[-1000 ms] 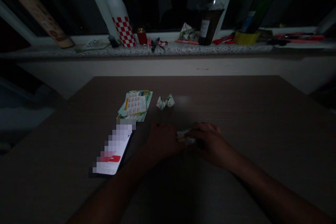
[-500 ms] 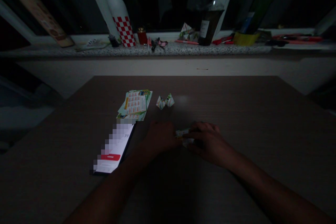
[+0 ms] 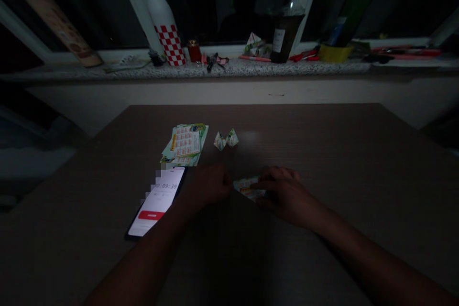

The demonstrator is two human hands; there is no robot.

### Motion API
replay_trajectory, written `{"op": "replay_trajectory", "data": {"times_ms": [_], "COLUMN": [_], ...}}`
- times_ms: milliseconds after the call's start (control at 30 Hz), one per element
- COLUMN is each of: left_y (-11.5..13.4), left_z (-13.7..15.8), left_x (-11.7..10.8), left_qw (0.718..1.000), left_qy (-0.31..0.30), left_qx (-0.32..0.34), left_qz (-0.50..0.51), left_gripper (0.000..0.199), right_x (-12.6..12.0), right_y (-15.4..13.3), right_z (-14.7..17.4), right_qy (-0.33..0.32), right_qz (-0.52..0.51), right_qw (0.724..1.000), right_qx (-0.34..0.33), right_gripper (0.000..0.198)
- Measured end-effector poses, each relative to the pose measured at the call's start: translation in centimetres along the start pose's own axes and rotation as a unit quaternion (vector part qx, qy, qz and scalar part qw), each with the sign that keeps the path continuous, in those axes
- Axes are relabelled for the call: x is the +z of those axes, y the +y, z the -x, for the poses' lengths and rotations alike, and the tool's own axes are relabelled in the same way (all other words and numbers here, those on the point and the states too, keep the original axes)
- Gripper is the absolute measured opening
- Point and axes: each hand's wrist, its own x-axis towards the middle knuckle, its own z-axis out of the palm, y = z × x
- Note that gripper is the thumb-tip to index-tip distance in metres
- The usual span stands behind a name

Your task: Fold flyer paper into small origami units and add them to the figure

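The phone [image 3: 158, 204] shows the most legible writing: digits ending "0:09:39" above a red button, with blocky blurring along its upper left edge. The stacked cards [image 3: 184, 144] beyond it carry printed grids too small to read. The pale label [image 3: 278, 40] on the dark cup [image 3: 289, 28] is likewise unreadable.

The printed paper [image 3: 245, 185] lies on the table [image 3: 322, 141] between the hands. The right hand [image 3: 283, 193] lays its fingers over the paper's right end, hiding it — whether they pinch, I cannot tell. The left hand [image 3: 212, 182] is curled just beside the left end — its grip, too, I cannot tell. A folded paper piece [image 3: 232, 138] sits beyond; the left forearm overlaps the phone's edge.
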Motion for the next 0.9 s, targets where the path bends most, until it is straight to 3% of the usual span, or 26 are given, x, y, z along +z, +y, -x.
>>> {"op": "replay_trajectory", "data": {"times_ms": [233,367,500,733,900], "left_y": [0.5,1.2,1.2,0.7,1.0], "left_z": [1.6,1.9,1.5,1.0,2.2], "left_x": [0.8,1.5,2.4,3.0,2.1], "left_qw": [0.991,0.977,0.967,0.945,0.930], "left_qy": [0.110,0.119,0.123,0.194,0.242], "left_qx": [0.065,0.166,0.218,0.257,0.257], "left_qz": [0.033,0.054,0.044,0.050,0.098], "left_gripper": [0.020,0.028,0.017,0.009,0.008], "right_x": [-0.5,-0.5,-0.4,-0.5,-0.8], "right_y": [0.1,-0.1,0.0,0.3,-0.3], "right_z": [0.1,0.3,0.2,-0.2,-0.4], "right_qy": [-0.015,-0.008,0.001,0.039,0.121], "right_qz": [-0.011,-0.012,-0.022,-0.094,-0.102], "right_qw": [1.000,1.000,0.999,0.990,0.972], "right_qx": [-0.020,-0.026,-0.036,-0.100,-0.173], "right_gripper": [0.043,0.039,0.023,0.013,0.013]}}
